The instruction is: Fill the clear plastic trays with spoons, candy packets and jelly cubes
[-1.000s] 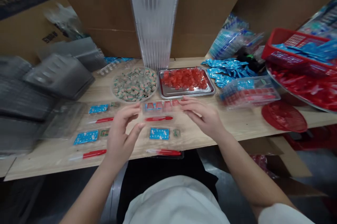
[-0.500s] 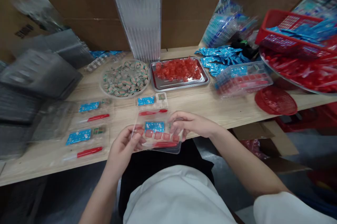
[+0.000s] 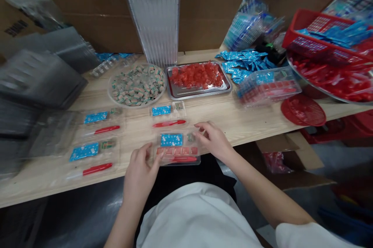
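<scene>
In front of me at the table edge is a clear plastic package [image 3: 159, 139]. Inside it I see a blue printed packet [image 3: 171, 139], a small green-and-tan packet [image 3: 190, 137], a row of red squares [image 3: 176, 151] and a red pen-like item [image 3: 184, 159]. My left hand [image 3: 142, 166] grips the package's left side, thumb on its lower left corner. At the upper right corner, the curled fingers of my right hand [image 3: 214, 141] hold the edge. Just beyond lies a similar clear tray [image 3: 183, 115] with a blue packet and a red pen-like item.
Two more filled clear trays [image 3: 118, 158] lie left. Behind are a round dish [image 3: 110, 94] of small packets and a metal tray [image 3: 186, 93] of red pieces. Filled packages [image 3: 269, 86], blue packets [image 3: 241, 61] and red baskets [image 3: 314, 18] stand right; grey plastic stacks [image 3: 37, 77] stand left.
The layer with the red squares was tilted in my hands and now sits level over the package. My left hand has shifted slightly, and my right hand has moved to the right corner.
</scene>
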Available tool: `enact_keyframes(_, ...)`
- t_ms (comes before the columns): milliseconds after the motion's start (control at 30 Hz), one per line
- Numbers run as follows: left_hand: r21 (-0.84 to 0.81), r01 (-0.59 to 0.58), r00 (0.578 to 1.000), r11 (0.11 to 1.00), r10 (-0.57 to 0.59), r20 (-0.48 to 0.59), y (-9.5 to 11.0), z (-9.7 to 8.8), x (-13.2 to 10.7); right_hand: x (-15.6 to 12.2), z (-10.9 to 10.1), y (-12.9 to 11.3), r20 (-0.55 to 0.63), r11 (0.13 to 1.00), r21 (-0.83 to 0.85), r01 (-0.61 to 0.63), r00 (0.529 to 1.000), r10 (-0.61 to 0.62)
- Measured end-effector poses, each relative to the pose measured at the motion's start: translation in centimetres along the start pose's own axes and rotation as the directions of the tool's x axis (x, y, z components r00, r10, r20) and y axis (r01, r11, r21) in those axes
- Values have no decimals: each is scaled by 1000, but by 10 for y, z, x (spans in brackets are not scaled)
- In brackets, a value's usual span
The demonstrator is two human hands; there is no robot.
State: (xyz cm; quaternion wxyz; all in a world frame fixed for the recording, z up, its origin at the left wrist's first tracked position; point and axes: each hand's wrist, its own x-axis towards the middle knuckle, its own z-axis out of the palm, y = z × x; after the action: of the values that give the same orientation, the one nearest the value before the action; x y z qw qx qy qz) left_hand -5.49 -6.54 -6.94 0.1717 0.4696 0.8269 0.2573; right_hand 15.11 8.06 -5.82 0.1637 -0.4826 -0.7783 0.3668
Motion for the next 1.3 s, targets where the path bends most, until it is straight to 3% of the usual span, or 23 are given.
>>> enact_keyframes(100, 8, -78, 997, 997, 78, -7, -4, 5, -4, -11, 0, 4, -13, 1000, 10, -7, 1000, 7)
enact_keyframes(233, -7, -90, 996, 996, 90, -5, -3, 7, -9, -20, 8, 14, 66, 999, -49, 9, 998, -6)
enact_keyframes(367, -16, -99, 987, 995, 96, -130, -14, -19, 6, -13, 13, 24, -3, 999, -32, 24, 1000, -25)
enact_keyframes(500, 208, -49, 927, 977, 122, -355, -55, -67, 41, -1, 7, 34, -150, 1000, 23, 8, 989, -4)
enact_keyframes(667, 336, 73, 871, 939, 104, -480, -106, -118, 97, 13, 5, 50, -213, 1000, -9, -10, 977, 8)
enact_keyframes(867, 388, 162, 806, 907, 106, -582, -115, -169, 183, 24, 12, 43, -218, 996, -33, 86, 972, -91)
enact_keyframes(967, 421, 183, 807, 888, 109, -581, -112, -186, 216, 25, 12, 38, -197, 994, -39, 101, 975, -106)
enact_keyframes(1067, 458, 191, 826, 868, 110, -553, -105, -188, 230, 24, 12, 40, -200, 993, -49, 111, 972, -119)
enact_keyframes(1133, 493, 182, 845, 851, 121, -521, -98, -179, 234, 23, 12, 45, -207, 993, -52, 105, 972, -114)
enact_keyframes(1300, 565, 51, 940, 823, 151, -305, -75, -125, 262, 28, 13, 48, -194, 990, -58, 126, 972, -135)
